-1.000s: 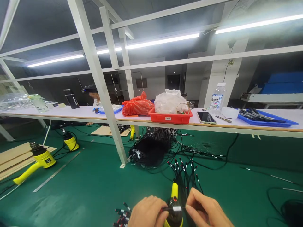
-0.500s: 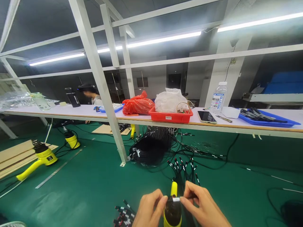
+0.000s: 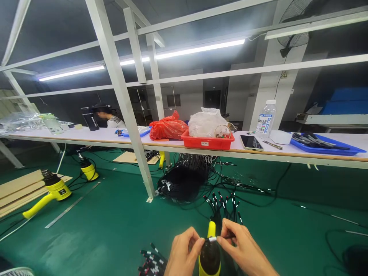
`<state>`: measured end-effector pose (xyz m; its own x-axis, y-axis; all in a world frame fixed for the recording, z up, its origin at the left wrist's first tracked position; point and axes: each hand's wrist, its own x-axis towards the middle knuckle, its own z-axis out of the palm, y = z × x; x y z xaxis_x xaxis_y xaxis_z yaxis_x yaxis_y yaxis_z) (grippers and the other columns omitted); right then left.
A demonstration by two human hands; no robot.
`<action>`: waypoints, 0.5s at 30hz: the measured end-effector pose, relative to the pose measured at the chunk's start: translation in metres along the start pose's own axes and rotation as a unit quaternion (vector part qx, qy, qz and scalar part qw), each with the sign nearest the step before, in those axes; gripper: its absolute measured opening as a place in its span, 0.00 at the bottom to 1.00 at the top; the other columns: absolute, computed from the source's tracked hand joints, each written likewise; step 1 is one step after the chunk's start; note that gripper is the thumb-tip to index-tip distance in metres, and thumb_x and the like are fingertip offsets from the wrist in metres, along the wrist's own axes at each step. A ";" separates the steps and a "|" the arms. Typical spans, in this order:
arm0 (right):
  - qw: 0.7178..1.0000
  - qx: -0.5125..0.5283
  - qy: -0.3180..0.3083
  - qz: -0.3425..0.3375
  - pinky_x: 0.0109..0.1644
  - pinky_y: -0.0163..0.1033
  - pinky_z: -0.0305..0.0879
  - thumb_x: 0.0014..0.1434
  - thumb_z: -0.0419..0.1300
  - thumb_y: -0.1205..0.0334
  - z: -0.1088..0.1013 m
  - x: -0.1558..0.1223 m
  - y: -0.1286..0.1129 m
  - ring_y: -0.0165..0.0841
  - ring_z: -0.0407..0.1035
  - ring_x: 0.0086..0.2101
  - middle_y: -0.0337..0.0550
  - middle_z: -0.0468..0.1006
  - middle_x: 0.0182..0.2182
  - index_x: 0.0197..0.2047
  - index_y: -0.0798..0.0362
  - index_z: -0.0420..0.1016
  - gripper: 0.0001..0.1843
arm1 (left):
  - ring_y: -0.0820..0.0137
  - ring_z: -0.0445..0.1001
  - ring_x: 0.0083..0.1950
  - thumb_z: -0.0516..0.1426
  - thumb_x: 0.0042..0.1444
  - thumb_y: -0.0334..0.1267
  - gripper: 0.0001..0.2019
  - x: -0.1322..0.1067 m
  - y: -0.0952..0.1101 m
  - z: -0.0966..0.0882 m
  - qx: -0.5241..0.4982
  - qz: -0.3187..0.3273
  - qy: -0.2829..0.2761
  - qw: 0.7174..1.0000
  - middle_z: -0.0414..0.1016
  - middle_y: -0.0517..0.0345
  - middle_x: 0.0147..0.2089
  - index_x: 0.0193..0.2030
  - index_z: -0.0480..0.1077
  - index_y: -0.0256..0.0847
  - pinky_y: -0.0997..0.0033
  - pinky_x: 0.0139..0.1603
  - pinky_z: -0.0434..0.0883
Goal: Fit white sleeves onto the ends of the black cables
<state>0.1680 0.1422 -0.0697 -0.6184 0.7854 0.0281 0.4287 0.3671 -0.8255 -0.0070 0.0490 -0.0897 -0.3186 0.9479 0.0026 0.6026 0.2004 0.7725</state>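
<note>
The left hand [image 3: 184, 255] and right hand [image 3: 240, 245] each pinch a thin black wire [image 3: 225, 237] between thumb and forefinger, with the pads pressed together and a short white sleeve [image 3: 212, 239] exposed in the span between them. The wire lies level above the dark bell-shaped nozzle [image 3: 209, 257] of a yellow-bodied heat gun, whose yellow handle [image 3: 211, 229] points to 12 o'clock. Clock positions are taken from the nozzle, with 12 o'clock pointing away from the wearer. The two-handed grip appears to keep the sleeve centred over the nozzle while holding the fingers to either side of it. A fan of black wires with white-marked ends [image 3: 222, 205] spreads at 12 o'clock, and a loose pile of similar wires [image 3: 151, 258] lies at 8 o'clock. The lower frame edge cuts off the heat gun's base, and the fingers conceal part of the wire. Whether the heat gun is running cannot be determined.
</note>
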 end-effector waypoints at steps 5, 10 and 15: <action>1.000 -0.007 0.010 0.013 0.33 0.33 0.57 0.57 0.53 0.62 0.001 0.000 -0.003 0.31 0.64 0.30 0.33 0.67 0.25 0.26 0.49 0.62 0.08 | 0.66 0.69 0.38 0.51 0.60 0.47 0.13 0.001 0.003 -0.002 -0.028 0.001 -0.009 1.000 0.74 0.60 0.34 0.31 0.69 0.44 0.69 0.41 0.64; 1.000 -0.003 0.009 0.026 0.31 0.34 0.56 0.59 0.54 0.57 -0.001 -0.002 0.000 0.32 0.63 0.29 0.35 0.70 0.25 0.27 0.50 0.67 0.10 | 0.66 0.69 0.38 0.51 0.61 0.50 0.14 0.001 -0.005 0.003 -0.026 0.010 0.014 1.000 0.73 0.61 0.34 0.32 0.68 0.45 0.70 0.41 0.63; 0.999 0.009 -0.002 0.034 0.32 0.35 0.56 0.62 0.52 0.52 -0.003 -0.002 0.006 0.34 0.64 0.30 0.37 0.71 0.26 0.28 0.50 0.68 0.15 | 0.66 0.68 0.35 0.44 0.64 0.57 0.24 0.004 -0.021 0.015 0.040 0.023 0.051 0.998 0.71 0.60 0.29 0.27 0.66 0.45 0.70 0.38 0.62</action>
<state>0.1739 0.1440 -0.0737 -0.5906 0.8064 -0.0308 0.4584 0.3039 -0.8352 -0.0097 0.0525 -0.1151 -0.3593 0.9273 0.1048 0.6741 0.1802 0.7163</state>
